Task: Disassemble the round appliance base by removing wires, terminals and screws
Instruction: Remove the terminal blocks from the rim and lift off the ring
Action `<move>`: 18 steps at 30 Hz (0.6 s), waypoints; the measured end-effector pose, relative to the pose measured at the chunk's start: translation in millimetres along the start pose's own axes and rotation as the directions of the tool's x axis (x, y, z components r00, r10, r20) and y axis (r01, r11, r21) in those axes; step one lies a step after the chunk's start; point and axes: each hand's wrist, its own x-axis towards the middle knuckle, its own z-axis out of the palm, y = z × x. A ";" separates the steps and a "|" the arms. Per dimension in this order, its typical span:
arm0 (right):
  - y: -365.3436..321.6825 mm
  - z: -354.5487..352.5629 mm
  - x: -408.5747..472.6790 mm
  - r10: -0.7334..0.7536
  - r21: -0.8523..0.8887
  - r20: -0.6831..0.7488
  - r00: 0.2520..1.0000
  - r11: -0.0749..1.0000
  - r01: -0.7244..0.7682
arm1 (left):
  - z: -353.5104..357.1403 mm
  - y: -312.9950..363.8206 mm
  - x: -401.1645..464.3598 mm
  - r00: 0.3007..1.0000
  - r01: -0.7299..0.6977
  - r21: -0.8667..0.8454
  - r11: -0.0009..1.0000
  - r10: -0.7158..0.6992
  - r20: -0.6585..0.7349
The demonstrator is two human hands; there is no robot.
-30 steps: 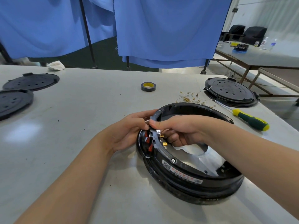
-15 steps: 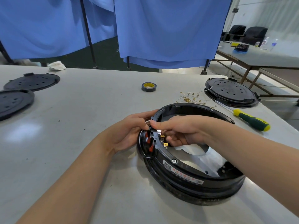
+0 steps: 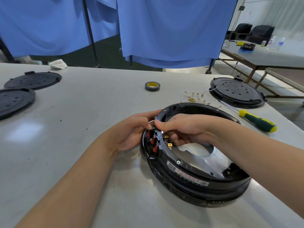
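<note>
Round appliance base [image 3: 194,176], black and ring-shaped, lies on the pale table [image 3: 82,145] right in front of me, and both my hands meet at its left rim. My left hand [image 3: 131,134] cups the outside of the ring, thumb and fingers pressed to the rim. My right hand [image 3: 184,129] reaches in from the inner side, thumb and forefinger pinched on a thin white wire [image 3: 152,121] at the terminal block [image 3: 158,140]; how firmly I grip it I cannot tell.

Counting: one base, one wire loop between my fingers, two brass terminals [image 3: 168,141] showing on the inner side of the block, three orange-red tabs [image 3: 153,142] on its outer side. Two screw heads are clear on the near and far rim, one of them a hex screw [image 3: 178,162] beside a red-and-white label [image 3: 187,176]. Inside the ring lies a shiny metal plate [image 3: 212,159] with a large cut-out.

Farther out, one green-and-yellow screwdriver [image 3: 256,121] lies to the right, a heap of loose brass wire clips [image 3: 195,98] behind the base, one roll of dark tape [image 3: 152,86] beyond that. Three black perforated discs rest on the table: two at left [image 3: 32,80] [image 3: 13,101], one at right [image 3: 236,92]. A crumpled white rag [image 3: 57,64] sits at the far edge.

Blue curtains [image 3: 172,30] hang behind the table, and a second table [image 3: 263,55] with dark chairs [image 3: 253,32] stands at the right.
</note>
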 end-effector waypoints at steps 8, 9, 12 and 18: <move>-0.7 -0.9 2.9 0.011 0.017 0.002 1.000 1.000 -0.011 | 0.3 0.1 -0.7 1.000 -0.004 -0.008 1.000 0.004 -0.020; -0.3 -1.3 3.0 0.007 0.012 0.007 1.000 1.000 -0.007 | 0.2 0.3 -0.6 1.000 -0.002 -0.013 1.000 0.002 -0.026; 2.3 -4.1 4.0 -0.009 -0.013 0.003 1.000 1.000 0.009 | 0.2 0.3 -0.7 0.999 -0.001 -0.025 1.000 0.000 -0.033; 2.2 -3.2 5.2 0.000 0.032 -0.005 1.000 0.999 0.000 | -2.0 0.2 -0.2 1.000 0.012 -0.039 0.999 -0.013 -0.027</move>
